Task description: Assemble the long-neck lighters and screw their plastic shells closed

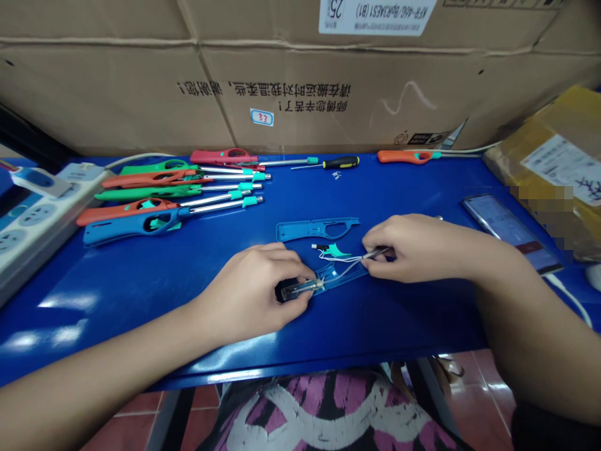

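An opened blue lighter half-shell [339,276] lies on the blue table [141,282] between my hands. My left hand [256,291] is closed on the clear fuel tank [300,288] at the shell's left end. My right hand [413,245] pinches the thin metal tube [378,254] at the shell's right end. White wires [345,258] and a teal trigger piece [335,250] sit between the two hands. The other blue half-shell [317,228] rests just behind them.
Several assembled long lighters [173,194] in red, green, orange and blue lie at the back left. A screwdriver [328,163] and an orange lighter [413,156] lie at the back. A power strip [32,213] is left, a phone [509,232] right, cardboard boxes [300,75] behind.
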Available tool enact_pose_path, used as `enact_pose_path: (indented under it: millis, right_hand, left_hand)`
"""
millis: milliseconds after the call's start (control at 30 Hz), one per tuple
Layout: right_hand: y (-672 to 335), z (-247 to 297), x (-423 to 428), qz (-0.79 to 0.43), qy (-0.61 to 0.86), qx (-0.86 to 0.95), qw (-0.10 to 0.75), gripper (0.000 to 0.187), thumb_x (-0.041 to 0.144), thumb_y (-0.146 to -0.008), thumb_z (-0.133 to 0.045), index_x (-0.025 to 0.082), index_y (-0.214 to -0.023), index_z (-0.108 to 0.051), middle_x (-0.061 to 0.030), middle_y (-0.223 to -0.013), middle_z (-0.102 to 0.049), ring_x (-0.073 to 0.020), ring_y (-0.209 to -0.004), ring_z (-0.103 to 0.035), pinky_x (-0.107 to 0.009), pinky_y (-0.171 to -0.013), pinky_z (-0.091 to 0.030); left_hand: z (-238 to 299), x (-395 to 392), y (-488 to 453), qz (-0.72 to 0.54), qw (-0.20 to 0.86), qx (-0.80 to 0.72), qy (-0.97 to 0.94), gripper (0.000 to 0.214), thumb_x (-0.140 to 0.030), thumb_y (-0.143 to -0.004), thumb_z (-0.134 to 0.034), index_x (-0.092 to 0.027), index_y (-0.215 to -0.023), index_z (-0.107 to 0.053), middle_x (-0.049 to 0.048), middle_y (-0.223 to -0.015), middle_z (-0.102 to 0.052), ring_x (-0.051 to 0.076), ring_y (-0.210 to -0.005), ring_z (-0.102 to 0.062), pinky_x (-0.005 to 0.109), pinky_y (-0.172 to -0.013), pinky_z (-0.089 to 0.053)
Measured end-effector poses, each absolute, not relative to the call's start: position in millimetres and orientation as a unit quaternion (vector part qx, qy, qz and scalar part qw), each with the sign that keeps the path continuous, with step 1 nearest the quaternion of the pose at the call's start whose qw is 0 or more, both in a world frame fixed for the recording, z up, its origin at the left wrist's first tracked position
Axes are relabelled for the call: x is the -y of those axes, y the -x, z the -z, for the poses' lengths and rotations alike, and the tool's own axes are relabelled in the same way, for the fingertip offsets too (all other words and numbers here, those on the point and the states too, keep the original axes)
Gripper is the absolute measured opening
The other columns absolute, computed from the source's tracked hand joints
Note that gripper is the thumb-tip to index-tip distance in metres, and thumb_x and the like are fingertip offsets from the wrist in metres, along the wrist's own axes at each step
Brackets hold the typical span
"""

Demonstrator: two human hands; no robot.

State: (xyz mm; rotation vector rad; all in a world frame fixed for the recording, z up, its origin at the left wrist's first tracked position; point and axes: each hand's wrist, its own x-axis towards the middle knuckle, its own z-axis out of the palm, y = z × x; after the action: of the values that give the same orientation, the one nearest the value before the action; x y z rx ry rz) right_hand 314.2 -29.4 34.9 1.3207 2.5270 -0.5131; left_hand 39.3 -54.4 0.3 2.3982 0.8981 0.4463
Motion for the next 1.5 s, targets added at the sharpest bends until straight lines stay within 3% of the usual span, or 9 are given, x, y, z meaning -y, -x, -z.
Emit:
enact_pose_path:
  millis: [100,500,1500]
  right_hand:
    - [-314.8,-34.3,29.1,0.209,-0.471,-0.841,0.165,0.025,0.031,-0.085,-0.05,0.021,-0.061,-0.052,0.0021,-0.06,-0.057,-0.0114,-0.05,-0.043,-0.03,-0.052,-0.02]
    - [-314.3,-39.2,32.1,0.234,-0.486,-0.822,0.182,0.031,0.032,-0.084,-0.048,0.021,-0.056,-0.044,0.0044,-0.051,-0.041,-0.0104,-0.047,-0.033,-0.03,-0.048,-0.021]
    - [-317.9,-35.4,28.4,0.224,-0.483,-0.829,0.171,0.03,0.032,-0.084,-0.05,0.021,-0.057,-0.048,0.0032,-0.052,-0.046,-0.0109,-0.047,-0.036,-0.03,-0.05,-0.021]
  left_hand:
    - [-0.8,54.1,-39.3,-0.168,0.263,-0.332,-0.89,0.02,-0.023,-0.087,-0.066,-0.024,-0.104,-0.077,0.0004,-0.097,-0.076,0.019,-0.089,-0.068,0.034,-0.078,-0.054]
    - [-2.2,53.0,-39.6,-0.169,0.257,-0.332,-0.892,0.02,-0.023,-0.089,-0.064,-0.024,-0.104,-0.077,0.0017,-0.096,-0.075,0.02,-0.089,-0.067,0.035,-0.078,-0.054]
    - [4.0,60.2,-45.4,-0.286,0.278,-0.296,-0.868,0.019,-0.02,-0.092,-0.064,-0.019,-0.105,-0.078,0.006,-0.092,-0.076,0.017,-0.081,-0.066,0.034,-0.076,-0.056]
